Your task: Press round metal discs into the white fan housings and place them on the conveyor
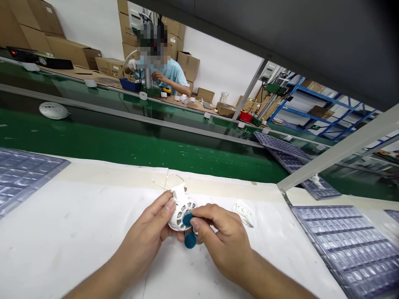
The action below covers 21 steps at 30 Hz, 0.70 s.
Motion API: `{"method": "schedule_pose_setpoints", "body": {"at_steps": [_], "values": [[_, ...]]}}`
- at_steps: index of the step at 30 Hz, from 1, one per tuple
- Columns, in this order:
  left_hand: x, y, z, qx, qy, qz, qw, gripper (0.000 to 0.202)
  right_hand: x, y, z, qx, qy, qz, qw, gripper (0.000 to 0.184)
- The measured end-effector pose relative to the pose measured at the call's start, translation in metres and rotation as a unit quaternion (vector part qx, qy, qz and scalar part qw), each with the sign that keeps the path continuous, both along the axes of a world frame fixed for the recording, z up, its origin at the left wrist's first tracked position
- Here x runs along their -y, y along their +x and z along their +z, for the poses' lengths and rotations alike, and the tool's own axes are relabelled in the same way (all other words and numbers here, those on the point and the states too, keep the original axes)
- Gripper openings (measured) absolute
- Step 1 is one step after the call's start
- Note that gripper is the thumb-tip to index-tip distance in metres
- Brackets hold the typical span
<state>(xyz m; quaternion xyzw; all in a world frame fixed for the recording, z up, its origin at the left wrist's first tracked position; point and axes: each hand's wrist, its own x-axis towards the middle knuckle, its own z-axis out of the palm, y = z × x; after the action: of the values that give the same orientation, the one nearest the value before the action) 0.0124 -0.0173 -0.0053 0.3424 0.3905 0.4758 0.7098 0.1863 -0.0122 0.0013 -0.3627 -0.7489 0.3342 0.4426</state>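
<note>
My left hand (pixel 145 236) grips a round white plastic housing (pixel 182 212) with slotted vents, its fingers across the near side. A white tab stands on the housing's upper edge, and thin wires (pixel 168 180) loop from it across the white bench cover. My right hand (pixel 221 241) pinches a teal disc (pixel 187 219) against the housing's face. A second teal disc (pixel 190 240) hangs just below it, partly behind my right fingers. A crumpled white packet (pixel 244 213) lies just beyond my right hand.
Clear plastic blister trays (pixel 346 245) lie at the bench's right, with another (pixel 21 176) at the left. Beyond the bench edge runs a green conveyor belt (pixel 124 145) carrying a white housing (pixel 53 110). A co-worker (pixel 168 74) sits across it among cardboard boxes.
</note>
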Motion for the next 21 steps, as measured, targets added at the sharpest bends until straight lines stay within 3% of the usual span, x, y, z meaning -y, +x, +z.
{"method": "schedule_pose_setpoints", "body": {"at_steps": [5, 8, 11, 13, 16, 18, 21], "values": [[0.004, -0.001, 0.003, -0.068, 0.016, 0.001, 0.998, 0.049, 0.0, -0.001, 0.003, 0.006, -0.027, 0.004, 1.0, 0.013], [0.006, -0.001, 0.004, -0.131, 0.053, -0.02, 0.99, 0.053, -0.002, 0.001, 0.004, -0.003, -0.146, -0.019, 0.989, 0.008], [0.009, 0.0, 0.003, -0.11, 0.064, -0.048, 0.991, 0.057, -0.003, 0.002, 0.005, -0.056, -0.258, -0.051, 0.963, 0.037], [0.013, 0.001, 0.004, -0.072, 0.048, -0.068, 0.994, 0.063, -0.001, 0.0, 0.006, -0.112, -0.314, 0.024, 0.942, 0.059], [0.02, 0.006, 0.007, -0.056, 0.006, -0.091, 0.994, 0.081, 0.007, -0.007, 0.006, -0.2, -0.396, 0.188, 0.876, 0.06], [0.025, 0.009, 0.009, -0.054, -0.021, -0.087, 0.995, 0.091, 0.013, -0.014, 0.003, -0.244, -0.404, 0.21, 0.856, 0.056], [0.026, 0.01, 0.009, -0.033, -0.053, -0.074, 0.995, 0.097, 0.017, -0.019, -0.006, -0.278, -0.383, 0.181, 0.862, 0.054]]}}
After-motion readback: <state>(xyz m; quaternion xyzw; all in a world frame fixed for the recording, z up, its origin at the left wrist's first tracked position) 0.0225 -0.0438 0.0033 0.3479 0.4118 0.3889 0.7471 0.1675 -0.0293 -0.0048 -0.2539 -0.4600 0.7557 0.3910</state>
